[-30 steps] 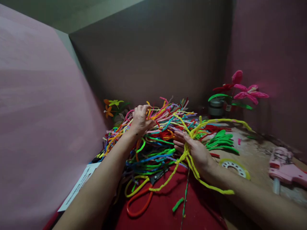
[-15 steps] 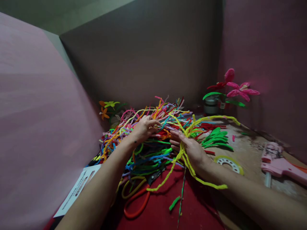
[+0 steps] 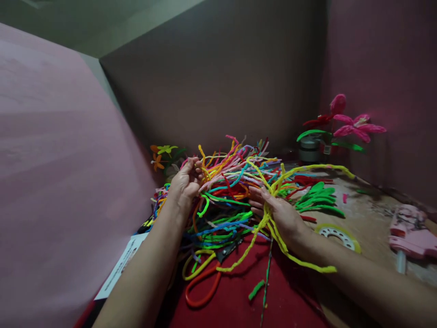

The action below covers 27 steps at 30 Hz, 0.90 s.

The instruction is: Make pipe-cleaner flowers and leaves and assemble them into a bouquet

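Note:
A large heap of multicoloured pipe cleaners (image 3: 225, 177) lies in front of me. At its left side is my left hand (image 3: 187, 180), palm turned up, fingers curled round some of the pipe cleaners; which strands it grips is partly hidden. My right hand (image 3: 278, 214) holds a bundle of yellow pipe cleaners (image 3: 269, 214), crossed at the middle with long arms spreading outwards. The bundle sits by the thumb, and the other fingers stretch towards the heap. Below the hands, scissors (image 3: 205, 288) with red and yellow handle loops lie partly under the heap.
Green pipe-cleaner leaves (image 3: 319, 200), a tape roll (image 3: 337, 238) and a pink glue gun (image 3: 411, 237) lie on the right. Pink flowers (image 3: 358, 127) stand behind, orange ones (image 3: 157, 161) back left. A green-wrapped stem (image 3: 267, 278) lies on the red surface (image 3: 239, 305). Walls close in the sides.
My left hand has moved left over the heap and turned palm up, shifting strands there. My right hand keeps hold of the yellow bundle. The whole view has shifted slightly.

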Motion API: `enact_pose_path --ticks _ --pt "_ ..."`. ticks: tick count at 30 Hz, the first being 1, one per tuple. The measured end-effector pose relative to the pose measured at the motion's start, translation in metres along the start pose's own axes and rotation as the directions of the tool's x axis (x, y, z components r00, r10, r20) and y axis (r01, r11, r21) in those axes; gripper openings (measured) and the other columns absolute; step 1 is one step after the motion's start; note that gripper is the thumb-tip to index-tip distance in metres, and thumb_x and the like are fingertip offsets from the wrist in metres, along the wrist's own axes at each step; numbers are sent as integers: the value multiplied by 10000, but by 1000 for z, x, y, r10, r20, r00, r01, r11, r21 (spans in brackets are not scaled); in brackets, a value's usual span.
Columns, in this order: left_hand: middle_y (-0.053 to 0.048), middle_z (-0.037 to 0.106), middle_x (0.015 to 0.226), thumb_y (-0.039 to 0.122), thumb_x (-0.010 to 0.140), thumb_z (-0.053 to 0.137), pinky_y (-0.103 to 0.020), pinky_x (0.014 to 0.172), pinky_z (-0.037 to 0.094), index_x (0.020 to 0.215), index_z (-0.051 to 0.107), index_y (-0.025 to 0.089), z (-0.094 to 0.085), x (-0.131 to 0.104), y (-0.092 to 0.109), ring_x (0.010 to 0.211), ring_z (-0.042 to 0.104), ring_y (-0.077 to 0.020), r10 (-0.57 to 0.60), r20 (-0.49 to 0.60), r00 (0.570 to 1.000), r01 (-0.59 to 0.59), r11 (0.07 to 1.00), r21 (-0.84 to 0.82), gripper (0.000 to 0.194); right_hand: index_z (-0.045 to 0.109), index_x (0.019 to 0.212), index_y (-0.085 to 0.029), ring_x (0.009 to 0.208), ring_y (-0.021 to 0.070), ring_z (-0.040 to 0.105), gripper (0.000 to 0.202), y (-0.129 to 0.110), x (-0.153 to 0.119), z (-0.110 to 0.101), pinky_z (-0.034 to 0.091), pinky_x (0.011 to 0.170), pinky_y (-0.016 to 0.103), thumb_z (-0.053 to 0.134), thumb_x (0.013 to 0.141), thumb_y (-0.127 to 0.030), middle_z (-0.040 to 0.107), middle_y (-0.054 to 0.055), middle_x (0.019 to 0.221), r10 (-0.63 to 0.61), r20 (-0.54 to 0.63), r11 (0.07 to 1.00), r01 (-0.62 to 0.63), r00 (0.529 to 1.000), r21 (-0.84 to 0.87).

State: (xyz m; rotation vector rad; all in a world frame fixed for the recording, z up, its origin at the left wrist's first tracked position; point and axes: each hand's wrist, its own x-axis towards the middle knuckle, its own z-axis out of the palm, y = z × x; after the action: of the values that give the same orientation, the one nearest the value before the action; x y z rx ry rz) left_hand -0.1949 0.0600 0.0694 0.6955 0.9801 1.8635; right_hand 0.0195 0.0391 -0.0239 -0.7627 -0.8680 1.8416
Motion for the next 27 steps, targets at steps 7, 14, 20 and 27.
enact_pose_path --ticks 7,14,20,27 --pt "33 511 526 203 778 606 -160 431 400 682 595 120 -9 -4 0 414 441 -28 9 -69 998 -11 1000 -19 128 658 1015 -247 1040 193 564 302 -1 -1 1 441 860 325 453 853 -398 627 20 1138 13 -2 1000 -13 1000 6" --pt "41 498 476 201 683 682 -170 377 369 695 614 117 -13 -10 -2 402 467 -59 81 -39 996 -76 990 115 108 676 960 -222 996 195 577 288 1 -4 0 464 798 312 507 817 -404 633 41 1115 -43 -21 999 43 999 -6" --pt "15 591 544 272 579 747 -160 438 412 732 653 112 -8 -30 -7 454 523 -64 198 170 965 -251 880 404 241 656 954 -178 536 93 529 279 -20 -12 27 384 448 200 577 763 -366 645 14 740 -253 68 939 262 965 -224" --pt "-8 629 658 310 661 671 -263 575 493 772 650 134 -1 -37 -18 589 582 -129 223 350 910 -392 735 553 209 569 574 -135 336 61 372 108 -13 39 76 240 343 189 590 680 -134 464 -42 410 -166 203 929 222 965 -298"
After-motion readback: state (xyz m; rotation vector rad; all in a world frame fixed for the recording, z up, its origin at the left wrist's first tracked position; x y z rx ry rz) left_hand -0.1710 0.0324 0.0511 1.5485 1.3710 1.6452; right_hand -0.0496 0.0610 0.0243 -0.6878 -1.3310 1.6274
